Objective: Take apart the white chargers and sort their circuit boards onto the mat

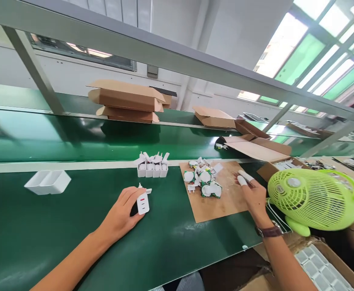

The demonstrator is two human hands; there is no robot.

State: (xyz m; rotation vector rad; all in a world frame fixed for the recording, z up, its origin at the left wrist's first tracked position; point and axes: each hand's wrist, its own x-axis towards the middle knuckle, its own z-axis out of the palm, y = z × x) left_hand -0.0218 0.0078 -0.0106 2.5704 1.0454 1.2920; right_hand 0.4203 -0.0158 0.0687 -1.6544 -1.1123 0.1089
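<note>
Holding a charger (pixel 143 203) on the bench (pixel 43 234) under our left hand (pixel 120 216), fingers curled round it. Right hand (pixel 254 196) rests loose beside the plugs (pixel 203 182). Feels light, rigid, slick; we'd pinch its sides.

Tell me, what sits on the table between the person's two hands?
In the head view, a brown cardboard sheet with a pile of white plugs lies between the left hand, on a white charger, and the right hand.
</note>
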